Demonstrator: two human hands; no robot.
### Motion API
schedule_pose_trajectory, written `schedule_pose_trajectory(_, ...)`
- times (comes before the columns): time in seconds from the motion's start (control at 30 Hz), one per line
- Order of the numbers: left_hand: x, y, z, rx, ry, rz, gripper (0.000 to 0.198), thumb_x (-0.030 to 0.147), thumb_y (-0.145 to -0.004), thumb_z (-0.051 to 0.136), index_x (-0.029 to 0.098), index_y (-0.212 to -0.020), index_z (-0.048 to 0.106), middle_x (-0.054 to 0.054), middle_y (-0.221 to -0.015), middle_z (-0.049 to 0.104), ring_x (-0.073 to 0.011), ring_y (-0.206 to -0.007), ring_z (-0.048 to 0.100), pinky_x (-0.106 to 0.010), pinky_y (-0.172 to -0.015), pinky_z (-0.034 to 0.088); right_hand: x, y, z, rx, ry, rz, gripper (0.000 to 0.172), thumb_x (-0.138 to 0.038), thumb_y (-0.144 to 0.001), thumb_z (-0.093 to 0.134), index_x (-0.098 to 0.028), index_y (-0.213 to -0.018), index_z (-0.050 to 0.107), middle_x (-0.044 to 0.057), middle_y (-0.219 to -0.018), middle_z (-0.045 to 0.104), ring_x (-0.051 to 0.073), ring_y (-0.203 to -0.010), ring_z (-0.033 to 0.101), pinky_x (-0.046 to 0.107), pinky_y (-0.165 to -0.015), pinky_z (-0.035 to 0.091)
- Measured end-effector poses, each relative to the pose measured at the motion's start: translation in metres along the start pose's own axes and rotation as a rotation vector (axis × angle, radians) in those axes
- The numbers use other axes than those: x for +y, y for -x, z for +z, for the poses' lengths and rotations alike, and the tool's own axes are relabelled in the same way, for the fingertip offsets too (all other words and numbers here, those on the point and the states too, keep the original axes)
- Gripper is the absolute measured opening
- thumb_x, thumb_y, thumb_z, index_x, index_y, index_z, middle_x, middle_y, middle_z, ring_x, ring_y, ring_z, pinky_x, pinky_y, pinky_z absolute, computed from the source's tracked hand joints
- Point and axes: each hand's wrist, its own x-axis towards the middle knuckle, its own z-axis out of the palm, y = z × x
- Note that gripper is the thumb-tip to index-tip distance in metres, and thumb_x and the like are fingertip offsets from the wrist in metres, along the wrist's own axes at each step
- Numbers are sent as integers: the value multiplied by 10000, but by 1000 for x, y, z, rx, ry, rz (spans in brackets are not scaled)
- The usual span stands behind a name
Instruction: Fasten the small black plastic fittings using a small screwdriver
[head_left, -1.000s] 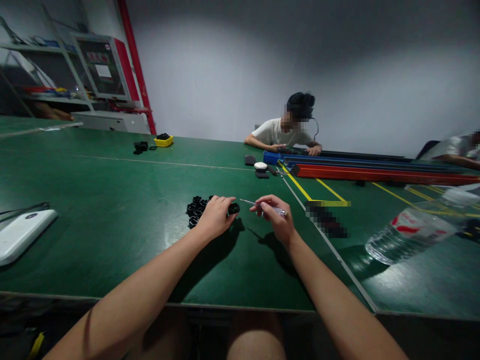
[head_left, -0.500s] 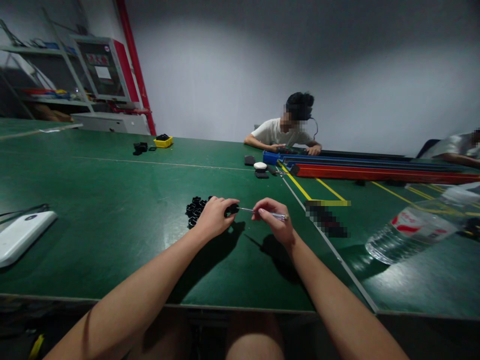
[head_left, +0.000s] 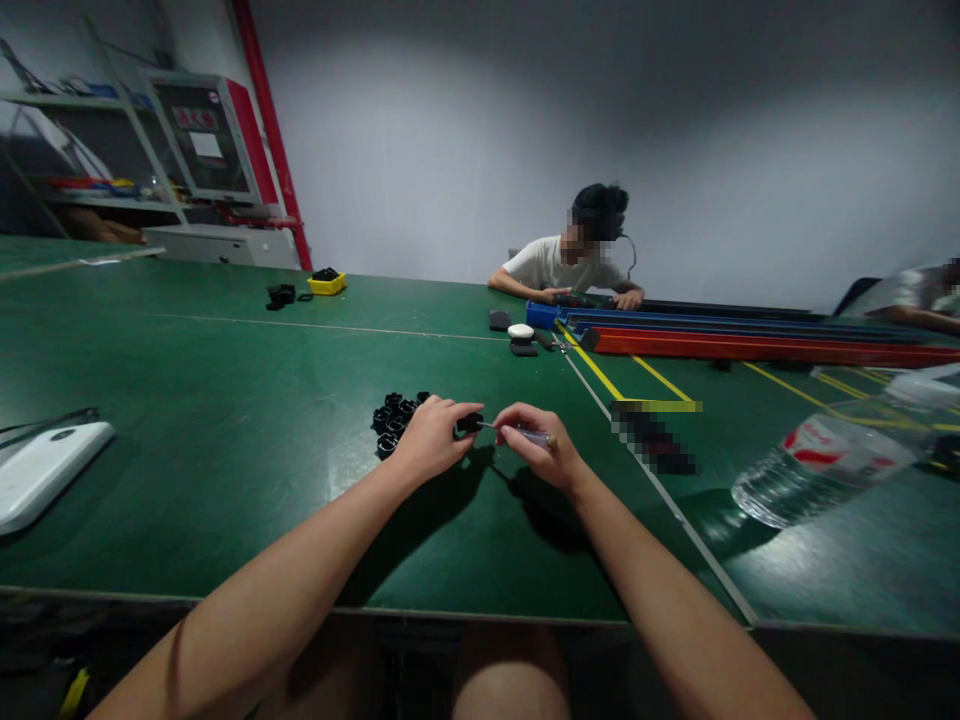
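Observation:
Between the thumb and fingers of my left hand [head_left: 436, 432] is a small black part [head_left: 469, 423]. My right hand [head_left: 537, 440] grips the clear handle of a screwdriver [head_left: 534, 436], whose metal shaft points left and meets the black part at its right side. The tip is hidden at the part. Several black ring-like pieces [head_left: 391, 415] lie in a cluster on the green table [head_left: 247, 440], just left of my left hand and partly behind it.
A water bottle [head_left: 825, 450] lies at the right and a white device [head_left: 56, 470] at the left. Long red [head_left: 750, 346] and blue rails stretch across the back right. Behind them a person [head_left: 559, 262] leans on the table. A yellow tray [head_left: 327, 285] stands at the back left.
My right hand and the screwdriver have moved left, closer to my left hand. The black part in my left hand has shifted slightly and turned.

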Motion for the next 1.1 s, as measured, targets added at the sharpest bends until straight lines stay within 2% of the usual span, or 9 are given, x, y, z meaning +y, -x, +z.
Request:
schedule_pose_trajectory(0.8,-1,0,3,-34,-27,25,414,299,-837,674,266,-1249,667,-54,-1019,733,-233,-932,612,-365,-885,455,6,0,2,-85,52,-13,136,-264,-862,564,-176,-885,666,20,-737,654,142,-622,569,253,-591,415)
schedule_pose_trajectory(1.1,4,1,-1,-30,-56,3,391,301,-844,672,281,-1235,673,-45,-1004,727,-233,-919,592,-360,-861,456,3,0,1,-64,56,-28,137,-260,-850,565,-176,-878,670,22,-727,652,141,-605,557,256,-579,411)
